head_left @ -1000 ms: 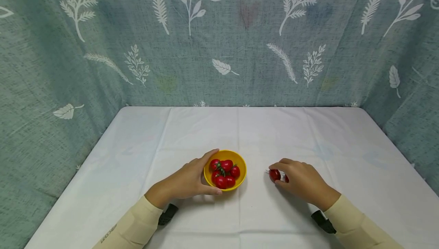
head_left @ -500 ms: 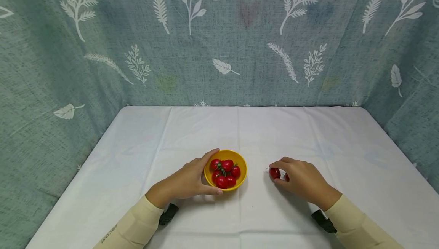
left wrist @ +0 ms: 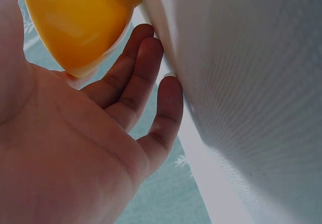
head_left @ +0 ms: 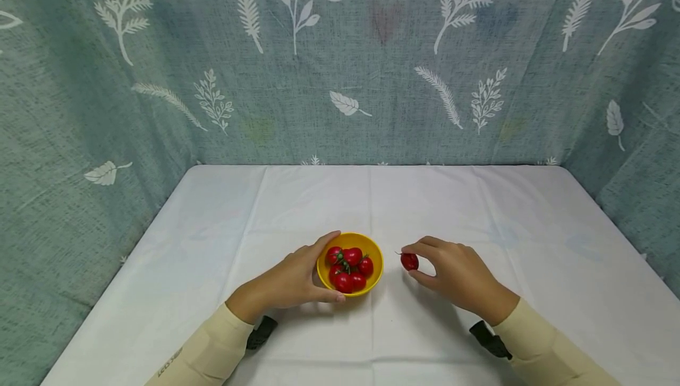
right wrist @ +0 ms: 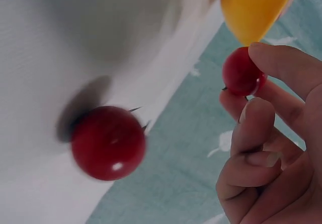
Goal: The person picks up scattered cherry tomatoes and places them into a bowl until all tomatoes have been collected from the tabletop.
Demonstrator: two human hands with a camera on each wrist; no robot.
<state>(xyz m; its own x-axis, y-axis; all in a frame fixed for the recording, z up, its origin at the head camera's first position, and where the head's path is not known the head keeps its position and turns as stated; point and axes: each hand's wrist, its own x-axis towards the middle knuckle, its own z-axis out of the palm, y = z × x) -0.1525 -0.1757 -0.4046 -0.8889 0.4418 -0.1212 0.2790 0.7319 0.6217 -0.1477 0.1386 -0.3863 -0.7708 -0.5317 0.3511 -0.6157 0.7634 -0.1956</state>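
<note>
My left hand (head_left: 287,280) grips the small yellow bowl (head_left: 379,271) from its left side, thumb at the near rim and a finger at the far rim. Several red cherry tomatoes (head_left: 343,283) with green stems lie in the bowl. To the right of it, my right hand (head_left: 463,277) pinches one cherry tomato (head_left: 409,261) between thumb and fingertips, raised off the cloth in the right wrist view. Another cherry tomato (right wrist: 109,143) sits on the cloth in that view; in the head view my right hand hides it.
A white cloth (head_left: 366,203) covers the table. Grey-green curtains (head_left: 340,108) with white leaf prints hang behind the table and along both sides. Each wrist wears a dark device, such as the one (head_left: 260,333) on the left.
My right hand has lifted the pinched cherry tomato and moved left with it, towards the bowl. The left hand and the bowl stay in place.
</note>
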